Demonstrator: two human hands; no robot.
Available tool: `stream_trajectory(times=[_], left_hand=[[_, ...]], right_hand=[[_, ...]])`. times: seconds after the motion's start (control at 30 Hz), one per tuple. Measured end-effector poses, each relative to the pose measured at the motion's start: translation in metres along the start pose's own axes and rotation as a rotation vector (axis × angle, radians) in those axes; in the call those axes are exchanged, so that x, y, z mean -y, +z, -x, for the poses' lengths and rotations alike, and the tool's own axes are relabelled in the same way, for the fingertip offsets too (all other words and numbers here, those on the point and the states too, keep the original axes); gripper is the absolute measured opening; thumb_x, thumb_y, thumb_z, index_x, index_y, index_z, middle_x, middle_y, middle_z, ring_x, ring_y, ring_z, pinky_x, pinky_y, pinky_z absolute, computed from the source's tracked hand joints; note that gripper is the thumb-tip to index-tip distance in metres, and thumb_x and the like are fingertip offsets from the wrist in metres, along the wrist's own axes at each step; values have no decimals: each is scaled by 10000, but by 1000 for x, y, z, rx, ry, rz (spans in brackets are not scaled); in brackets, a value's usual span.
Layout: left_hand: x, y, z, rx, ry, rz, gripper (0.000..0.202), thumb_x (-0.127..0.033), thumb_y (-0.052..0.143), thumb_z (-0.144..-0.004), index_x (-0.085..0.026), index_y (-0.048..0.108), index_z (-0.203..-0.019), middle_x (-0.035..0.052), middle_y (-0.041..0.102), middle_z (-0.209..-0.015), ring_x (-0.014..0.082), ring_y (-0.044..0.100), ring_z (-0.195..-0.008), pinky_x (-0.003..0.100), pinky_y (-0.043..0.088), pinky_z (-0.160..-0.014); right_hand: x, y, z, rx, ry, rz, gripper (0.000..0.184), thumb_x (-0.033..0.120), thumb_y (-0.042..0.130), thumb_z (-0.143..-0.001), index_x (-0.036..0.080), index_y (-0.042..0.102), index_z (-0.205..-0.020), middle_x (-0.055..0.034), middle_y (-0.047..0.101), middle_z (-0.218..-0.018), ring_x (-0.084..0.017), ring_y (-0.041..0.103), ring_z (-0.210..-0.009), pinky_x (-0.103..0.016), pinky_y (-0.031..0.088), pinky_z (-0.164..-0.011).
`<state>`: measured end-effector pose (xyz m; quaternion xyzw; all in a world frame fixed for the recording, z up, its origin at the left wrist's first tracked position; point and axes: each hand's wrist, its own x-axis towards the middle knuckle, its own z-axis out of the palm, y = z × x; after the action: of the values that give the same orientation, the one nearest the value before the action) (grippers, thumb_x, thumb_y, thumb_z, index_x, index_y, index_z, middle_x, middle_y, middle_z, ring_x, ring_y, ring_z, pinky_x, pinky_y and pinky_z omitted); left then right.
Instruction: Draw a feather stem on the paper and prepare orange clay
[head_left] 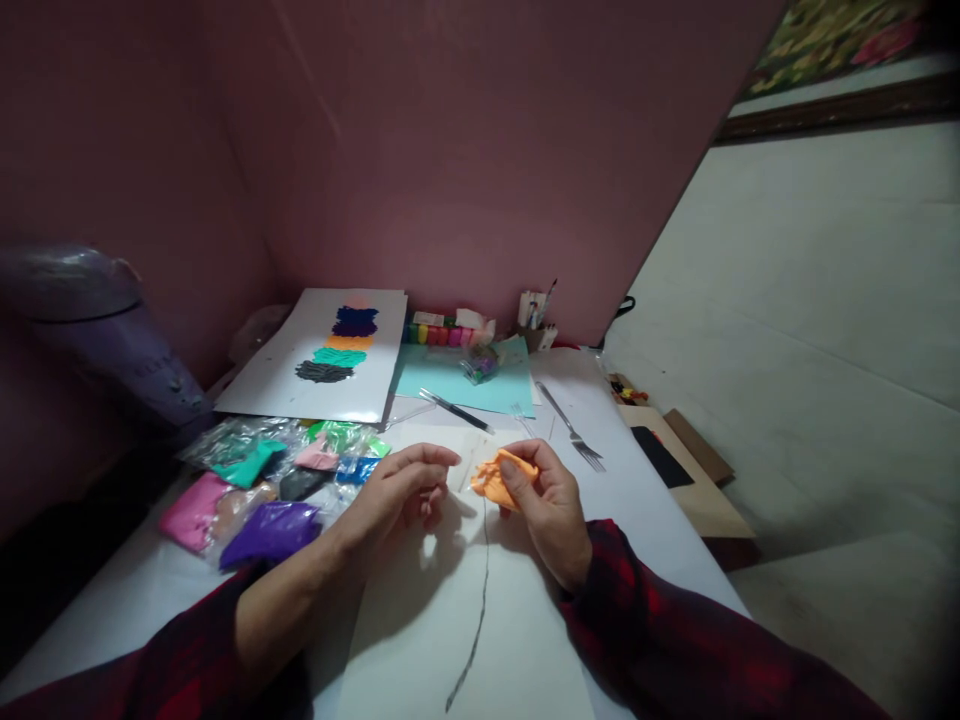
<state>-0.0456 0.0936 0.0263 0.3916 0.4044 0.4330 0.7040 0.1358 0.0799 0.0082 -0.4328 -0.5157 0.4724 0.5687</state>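
Between the thumb and fingers of my right hand point(547, 500) is a soft lump of orange modelling clay point(499, 480), creased and drawn out on its left side. Just left of it hovers my left hand point(409, 490), fingers bent and apart, holding nothing. Both hands are above a white sheet of paper point(420, 650) that bears a long, thin dark line point(478, 620). To the left of my left hand lie bags of coloured clay, among them a purple one point(271, 532), a pink one point(196, 512) and a teal piece point(251, 463).
Beyond the hands lie a fork point(574, 430), a black pen point(457, 408) and a light blue sheet point(420, 375). A white board point(292, 360) with coloured clay bands stands back left. Farther back are colourful pots point(442, 335) and a brush holder point(534, 320). A purple bottle point(112, 340) leans at left.
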Motion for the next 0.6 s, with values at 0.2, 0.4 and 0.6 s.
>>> stream_trajectory(times=[0.2,0.4,0.6], left_hand=[[0,-2,2,6,218,-371,361,-473,731,-767,-146,611,-865,-29,532,-713,61,441,-535,186,342,-490],[2,-4,2,-2,220,-384,311,-450,684,-803,-153,592,-808,-48,480,-590,80,421,-518,204,325,-496],[3,-6,3,1,212,-350,298,-428,698,-794,-153,584,-763,-51,469,-589,71,403,-505,197,306,-481]], right_hand=[[-2,-1,4,181,-15,59,228,396,630,-883,182,575,-940,-8,603,-806,-123,581,-678,-241,482,-589],[-2,-3,6,241,-49,114,180,359,610,-898,182,585,-919,6,573,-786,-112,547,-677,-241,454,-606],[-2,-4,6,280,-34,115,206,377,616,-892,176,588,-930,-5,579,-793,-124,560,-685,-259,472,-609]])
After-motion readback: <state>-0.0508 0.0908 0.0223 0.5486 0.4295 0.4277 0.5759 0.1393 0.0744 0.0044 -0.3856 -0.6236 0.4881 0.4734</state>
